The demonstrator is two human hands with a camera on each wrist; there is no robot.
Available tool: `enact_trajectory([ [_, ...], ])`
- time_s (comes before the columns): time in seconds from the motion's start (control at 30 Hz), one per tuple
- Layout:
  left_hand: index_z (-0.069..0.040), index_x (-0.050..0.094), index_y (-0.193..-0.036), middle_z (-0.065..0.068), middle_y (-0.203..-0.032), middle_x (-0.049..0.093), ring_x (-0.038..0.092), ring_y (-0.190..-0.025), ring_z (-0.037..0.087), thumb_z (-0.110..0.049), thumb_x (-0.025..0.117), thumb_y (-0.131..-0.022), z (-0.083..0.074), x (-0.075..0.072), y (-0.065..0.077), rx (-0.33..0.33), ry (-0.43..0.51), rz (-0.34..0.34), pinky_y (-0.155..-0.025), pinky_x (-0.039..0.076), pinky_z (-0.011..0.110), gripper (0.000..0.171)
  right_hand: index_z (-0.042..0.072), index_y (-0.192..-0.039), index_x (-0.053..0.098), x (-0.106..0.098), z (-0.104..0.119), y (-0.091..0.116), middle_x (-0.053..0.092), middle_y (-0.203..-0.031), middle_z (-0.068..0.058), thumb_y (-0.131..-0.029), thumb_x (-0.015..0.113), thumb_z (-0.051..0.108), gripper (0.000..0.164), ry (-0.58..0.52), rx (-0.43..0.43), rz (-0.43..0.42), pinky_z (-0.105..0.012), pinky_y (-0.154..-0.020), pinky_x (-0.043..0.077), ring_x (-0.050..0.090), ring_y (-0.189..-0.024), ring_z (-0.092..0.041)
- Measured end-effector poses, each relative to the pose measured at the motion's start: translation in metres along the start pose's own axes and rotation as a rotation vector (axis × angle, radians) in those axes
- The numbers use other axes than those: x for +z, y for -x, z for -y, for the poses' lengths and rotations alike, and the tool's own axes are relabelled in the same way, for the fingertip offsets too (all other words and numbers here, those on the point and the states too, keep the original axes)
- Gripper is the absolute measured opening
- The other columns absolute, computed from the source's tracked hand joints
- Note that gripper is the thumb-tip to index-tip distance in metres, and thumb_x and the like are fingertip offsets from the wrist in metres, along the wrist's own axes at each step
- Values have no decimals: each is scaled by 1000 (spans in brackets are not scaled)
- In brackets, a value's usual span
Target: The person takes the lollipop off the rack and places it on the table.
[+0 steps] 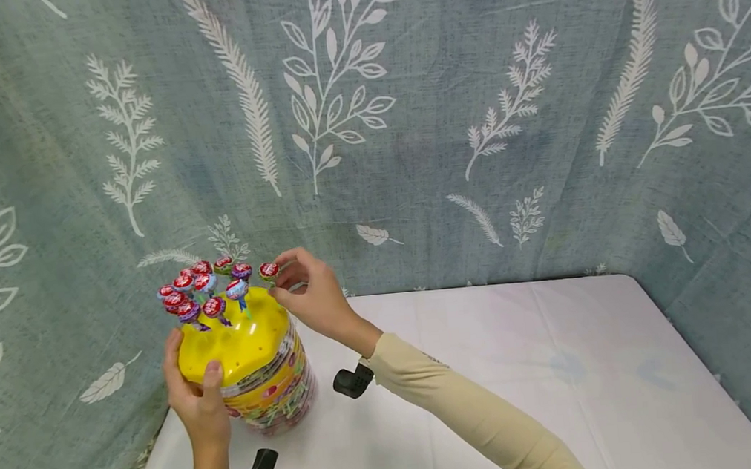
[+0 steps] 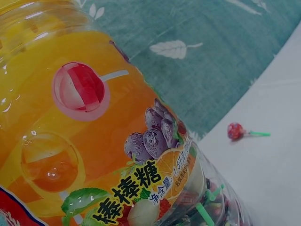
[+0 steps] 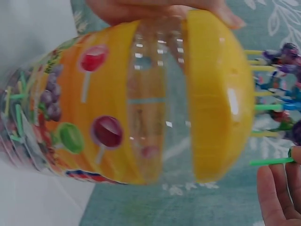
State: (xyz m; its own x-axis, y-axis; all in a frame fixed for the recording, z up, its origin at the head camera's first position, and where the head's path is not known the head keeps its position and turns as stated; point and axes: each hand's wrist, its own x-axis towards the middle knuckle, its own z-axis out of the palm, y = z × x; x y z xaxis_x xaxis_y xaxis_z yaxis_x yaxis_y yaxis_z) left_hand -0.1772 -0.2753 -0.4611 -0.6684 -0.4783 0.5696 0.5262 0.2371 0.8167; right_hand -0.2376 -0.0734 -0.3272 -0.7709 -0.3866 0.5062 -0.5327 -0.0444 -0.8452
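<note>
Head view: a clear jar (image 1: 273,407) with a yellow lid (image 1: 241,347) stands at the left part of a white tabletop (image 1: 495,373), near its far left corner. A cluster of standing lollipops (image 1: 205,282), wrapped in red, blue, purple and green, rises from the lid, some upright, others tilted. The hands work apart, on opposite sides of the lid: the left hand (image 1: 199,410) grips its left side, thumb on the near rim, while the right hand (image 1: 316,292) pinches a single red-and-green lollipop (image 1: 268,271) between thumb and fingers above the lid's right side. Beige sleeves (image 1: 471,412) cover both arms, and a grey-green curtain (image 1: 408,150) with white leaf motifs hangs beyond the tabletop's far edge

Left wrist view: an orange label (image 2: 108,136) bears printed sweets, grapes and Chinese characters; below it, green sticks (image 2: 205,214) show through the jar wall. A loose red lollipop (image 2: 235,131) with a green stick lies near one edge of the tabletop; which edge cannot be told

Right wrist view: the jar appears sideways, and the green stick of the pinched sweet points toward the lid's domed top, its tip just beside it
</note>
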Motion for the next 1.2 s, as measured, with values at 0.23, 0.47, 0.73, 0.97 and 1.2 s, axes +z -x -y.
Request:
enact_trajectory([
  [0.23, -23, 33, -147, 5, -142, 41, 45, -115, 24, -13, 52, -84, 0, 0, 3, -30, -28, 1, -91, 41, 18, 66, -6, -112, 51, -14, 7, -2, 63, -91, -25, -82, 62, -9, 32, -22, -54, -46, -22, -70, 51, 62, -81, -31],
  [0.47, -23, 33, -147, 5, -140, 42, 45, -114, 23, -13, 52, -84, 0, 0, 3, -24, -46, -9, -92, 40, 19, 66, -8, -113, 49, -30, 8, 1, 61, -92, -29, -82, 60, -11, 33, -57, -72, -32, -28, -68, 53, 60, -79, -38],
  [0.73, -22, 33, -147, 5, -141, 42, 45, -114, 24, -13, 51, -83, 1, 3, 1, -4, -47, 0, -92, 41, 20, 67, -5, -114, 50, -45, -4, 11, 61, -91, -25, -83, 61, -9, 33, -18, -21, -31, -32, -67, 53, 61, -80, -34],
  [0.97, -21, 33, -147, 5, -142, 41, 43, -118, 25, -14, 52, -83, 2, 4, -1, 3, -41, 7, -95, 39, 22, 67, -8, -115, 48, -57, -10, 20, 60, -92, -28, -84, 60, -9, 33, 22, 15, -17, -26, -66, 50, 61, -81, -39],
  [1.2, -19, 34, -146, 6, -142, 41, 43, -118, 26, -15, 53, -83, 3, 4, -2, 7, -31, 2, -95, 40, 23, 66, -9, -115, 48, -68, -24, 28, 60, -92, -29, -84, 60, -9, 34, 49, 49, -20, -29, -67, 51, 61, -82, -39],
])
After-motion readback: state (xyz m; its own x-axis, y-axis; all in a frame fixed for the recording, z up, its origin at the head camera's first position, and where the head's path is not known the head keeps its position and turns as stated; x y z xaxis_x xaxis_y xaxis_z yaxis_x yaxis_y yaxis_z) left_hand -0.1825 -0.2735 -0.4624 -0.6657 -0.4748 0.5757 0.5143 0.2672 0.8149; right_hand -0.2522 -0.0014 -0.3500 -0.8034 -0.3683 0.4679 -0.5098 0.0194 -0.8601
